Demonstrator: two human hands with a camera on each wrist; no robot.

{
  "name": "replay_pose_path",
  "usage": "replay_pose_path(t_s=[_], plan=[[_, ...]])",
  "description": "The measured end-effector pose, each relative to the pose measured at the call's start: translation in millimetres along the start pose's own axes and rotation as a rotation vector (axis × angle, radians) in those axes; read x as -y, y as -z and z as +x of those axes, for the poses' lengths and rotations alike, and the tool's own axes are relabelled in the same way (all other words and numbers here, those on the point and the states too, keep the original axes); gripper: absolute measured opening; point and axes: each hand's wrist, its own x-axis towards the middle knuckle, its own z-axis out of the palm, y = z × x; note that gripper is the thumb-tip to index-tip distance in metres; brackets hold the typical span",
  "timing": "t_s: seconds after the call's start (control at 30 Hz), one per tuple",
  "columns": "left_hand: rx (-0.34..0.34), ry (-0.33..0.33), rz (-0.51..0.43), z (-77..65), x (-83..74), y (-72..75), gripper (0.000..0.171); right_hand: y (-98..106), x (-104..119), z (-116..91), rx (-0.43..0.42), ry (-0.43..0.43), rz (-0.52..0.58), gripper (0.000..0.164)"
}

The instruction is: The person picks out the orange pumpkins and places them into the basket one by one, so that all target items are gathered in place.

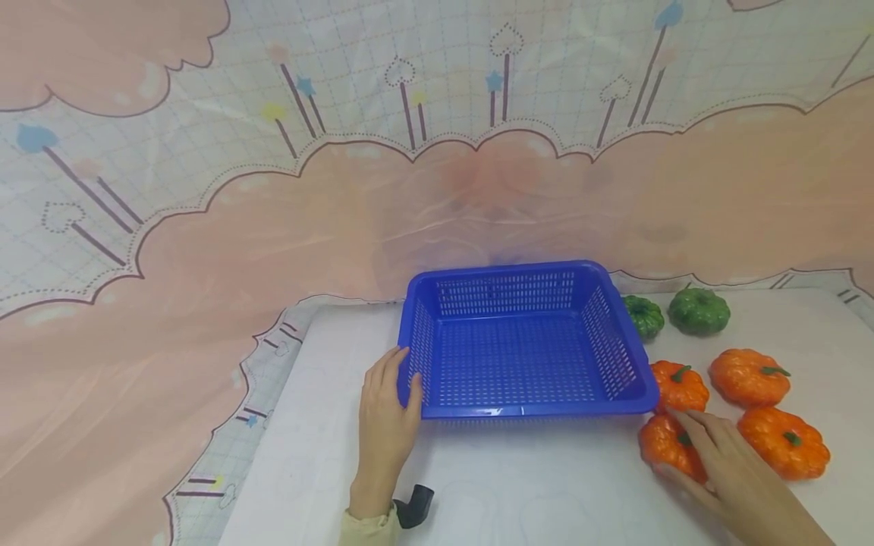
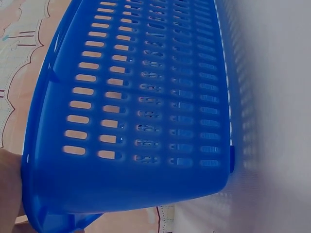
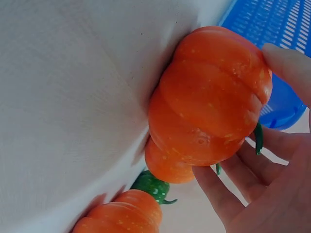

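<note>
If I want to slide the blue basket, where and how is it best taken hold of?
Probably the left rim, coming from the left: the blue basket sits upright, its rim jutting outward as a lip to curl around, while pumpkins crowd its right end.

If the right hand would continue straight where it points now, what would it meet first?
The nearest-left orange pumpkin, which the right hand touches. Beyond it, probably the blue basket's near right corner or the next orange pumpkin; depth is unclear.
</note>
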Motion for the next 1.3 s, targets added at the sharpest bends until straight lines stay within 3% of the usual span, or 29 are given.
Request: replay_pose_path(t_s=[0.33, 0.6, 1.03, 1.3], plan=[[0.032, 0.108, -0.033, -1.3, 5.4, 5.0, 0.042, 3, 3, 5, 0.004, 0.018, -0.057, 0.082], [0.088, 0.188, -0.115, 0.4, 5.1, 0.8, 0.043, 2, -2, 5, 0.011, -0.007, -0.007, 0.084], [0.135, 0.240, -0.277, 0.8, 8.7, -10.3, 0.046, 1, -9, 1, 0.014, -0.013, 0.014, 0.080], [0.107, 0.256, -0.367, -0.8, 13.6, -9.5, 0.047, 3, -6, 3, -0.008, 0.005, 0.001, 0.080]])
